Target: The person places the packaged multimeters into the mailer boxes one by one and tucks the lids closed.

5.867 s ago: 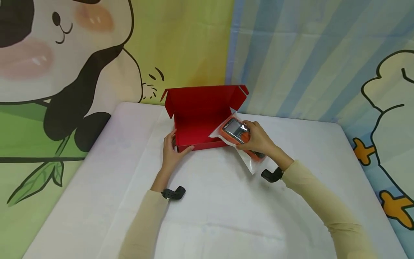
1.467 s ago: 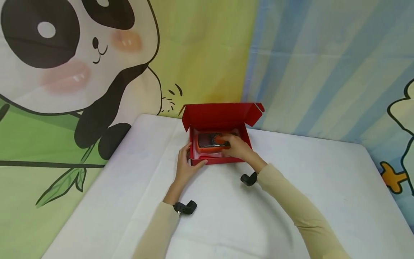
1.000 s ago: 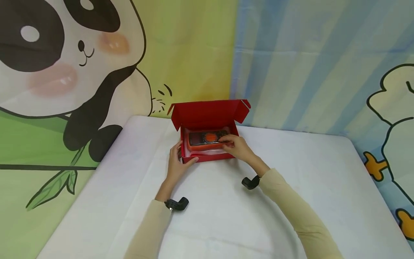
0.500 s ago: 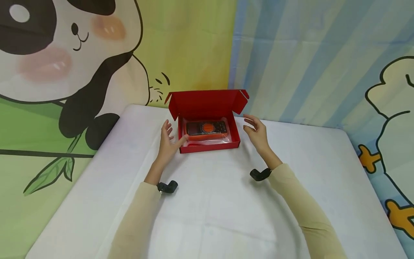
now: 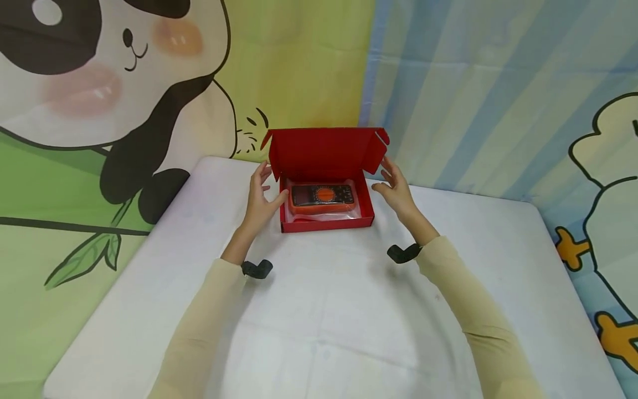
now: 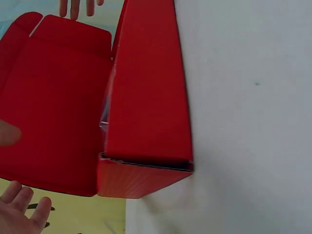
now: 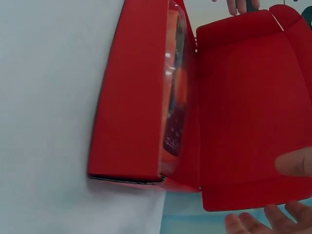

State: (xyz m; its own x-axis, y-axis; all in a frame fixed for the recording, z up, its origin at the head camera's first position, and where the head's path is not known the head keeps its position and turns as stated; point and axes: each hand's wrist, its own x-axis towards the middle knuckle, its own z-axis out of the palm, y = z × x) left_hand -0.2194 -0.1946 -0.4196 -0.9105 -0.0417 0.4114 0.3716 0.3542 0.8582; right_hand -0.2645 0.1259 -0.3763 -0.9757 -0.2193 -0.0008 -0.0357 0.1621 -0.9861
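Note:
A red cardboard box (image 5: 326,226) stands on the table, its lid (image 5: 321,152) raised at the back with side flaps angled inward. Inside lies an orange and black multimeter (image 5: 313,209) in a clear plastic bag, its dial facing up. My left hand (image 5: 260,199) is at the box's left side, fingers spread near the lid's left flap. At the other end, my right hand (image 5: 397,193) has its fingertips by the right flap. Both hands hold nothing. In the right wrist view the bagged multimeter (image 7: 174,97) shows just above the front wall; the left wrist view mostly hides it.
White cloth covers the table (image 5: 319,310). Behind it hangs a printed curtain (image 5: 299,66) with a panda on the left. A black wrist camera (image 5: 257,269) sits on the left wrist and another black camera (image 5: 404,254) on the right.
Earlier the right hand held the bagged multimeter beside the box; now it lies inside. The right hand has let go, the left has left the box's corner, and both have risen toward the lid flaps.

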